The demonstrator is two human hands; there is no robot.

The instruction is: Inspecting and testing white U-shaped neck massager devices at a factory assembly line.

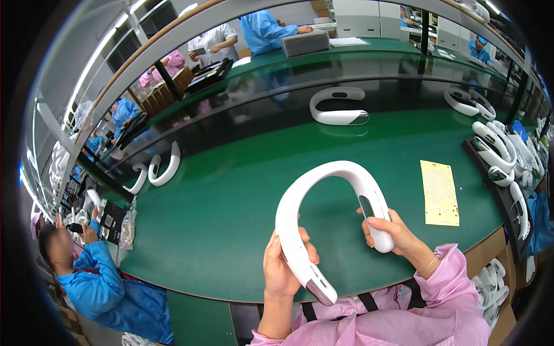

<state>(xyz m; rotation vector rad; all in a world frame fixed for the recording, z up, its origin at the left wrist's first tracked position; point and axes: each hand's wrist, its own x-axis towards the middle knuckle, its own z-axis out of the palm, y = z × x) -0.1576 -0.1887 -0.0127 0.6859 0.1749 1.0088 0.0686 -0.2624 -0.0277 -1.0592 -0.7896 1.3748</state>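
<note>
A white U-shaped neckband device (329, 169) is held up over the green table, its curve pointing away from me. My left hand (281, 270) grips its left arm from below, the fingers curling behind it. That arm ends in a shiny grey tip with small slots near it. Around the right arm's end, which has a dark oval panel and a perforated tip, my right hand (393, 230) is closed, thumb on the front. Parts of the left fingers are hidden behind the device. A yellow sheet with rows of small marks (440, 193) lies to the right.
Another neckband (340, 117) lies at the far side of the green table (231, 230). More neckbands sit at left (165, 167) and far right (468, 104). A black tray (490, 179) holds several at right, above a cardboard box (502, 259). A person in blue (109, 282) is at left.
</note>
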